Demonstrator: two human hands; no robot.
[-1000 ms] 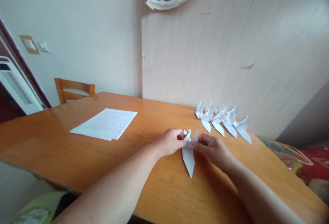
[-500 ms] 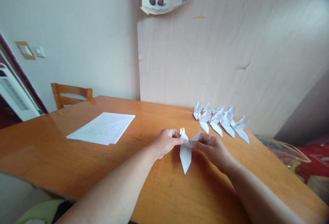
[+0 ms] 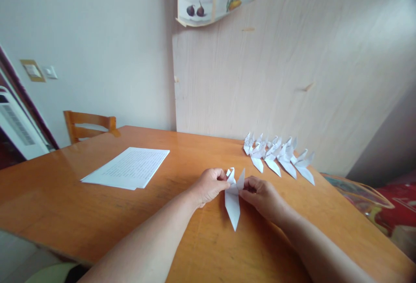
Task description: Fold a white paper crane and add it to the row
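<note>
A white folded paper figure (image 3: 233,200) lies on the orange wooden table (image 3: 97,205), its long point aimed toward me and two small tips standing up at the far end. My left hand (image 3: 210,184) pinches its left side with closed fingers. My right hand (image 3: 261,194) pinches its right side the same way. Both forearms reach in from the bottom edge.
A row of several finished white paper figures (image 3: 279,157) lies at the back right by the pale wood panel (image 3: 292,66). A stack of printed sheets (image 3: 128,168) rests left of centre. A wooden chair (image 3: 87,125) stands beyond the table's far left edge.
The two upright tips of the paper figure have been drawn closer together between my hands. The view has tilted slightly; my hands stay in nearly the same spot.
</note>
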